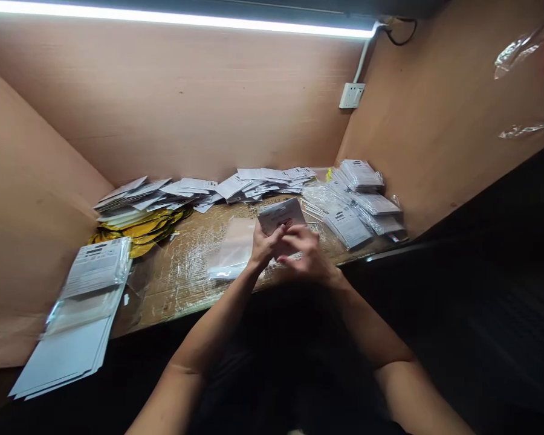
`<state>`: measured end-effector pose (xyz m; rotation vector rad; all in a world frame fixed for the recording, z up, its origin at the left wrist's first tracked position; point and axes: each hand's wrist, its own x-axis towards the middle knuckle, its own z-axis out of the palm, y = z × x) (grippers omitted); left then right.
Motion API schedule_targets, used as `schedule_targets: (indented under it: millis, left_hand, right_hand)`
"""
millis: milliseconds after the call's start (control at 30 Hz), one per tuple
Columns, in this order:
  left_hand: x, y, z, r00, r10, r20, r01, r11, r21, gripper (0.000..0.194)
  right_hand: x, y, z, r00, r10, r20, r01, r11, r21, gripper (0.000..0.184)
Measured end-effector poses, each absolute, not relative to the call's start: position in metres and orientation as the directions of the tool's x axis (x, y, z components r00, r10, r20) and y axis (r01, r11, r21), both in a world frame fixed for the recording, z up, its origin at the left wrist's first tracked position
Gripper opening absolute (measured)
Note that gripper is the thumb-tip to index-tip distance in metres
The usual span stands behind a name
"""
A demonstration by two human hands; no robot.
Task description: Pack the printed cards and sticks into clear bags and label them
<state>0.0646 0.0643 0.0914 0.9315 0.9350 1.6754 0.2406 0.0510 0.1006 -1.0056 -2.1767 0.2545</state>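
Observation:
A printed card (274,212) with a hang slot near its top edge is held up and tilted above the front of the table. My left hand (263,244) grips it from the left side, thumb across its face. Over the card's lower right part is my right hand (306,251), slightly blurred, its thumb and fingers apart; whether the fingertips touch the card I cannot tell. Beneath and left of the hands lies a clear plastic sheet or bag (231,251) on the table.
Loose white cards (199,186) run along the back wall. Yellow shiny pieces (149,229) lie at the left, near a stack of white sheets and bagged cards (77,335) overhanging the edge. Plastic-wrapped card packs (360,205) are piled at right. Cardboard (181,272) covers the tabletop; panels enclose it.

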Motion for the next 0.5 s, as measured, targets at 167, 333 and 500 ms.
schedule_targets:
  millis: [167, 333, 500]
  left_hand:
    - [0.093, 0.052, 0.074, -0.037, 0.985, 0.17, -0.365, -0.172, 0.915, 0.076]
    - [0.12, 0.044, 0.045, -0.054, 0.988, 0.144, -0.302, -0.153, 0.941, 0.073]
    - [0.113, 0.033, 0.05, 0.032, 0.998, 0.063, -0.334, -0.048, 0.941, 0.048]
  right_hand:
    - [0.304, 0.086, 0.069, -0.222, 0.933, 0.281, 0.226, 0.33, -0.917, 0.094]
    - [0.308, 0.083, 0.038, -0.377, 0.917, 0.128, 0.142, 0.194, -0.971, 0.07]
    - [0.311, 0.046, 0.039, -0.318, 0.938, 0.137, -0.019, 0.139, -0.99, 0.085]
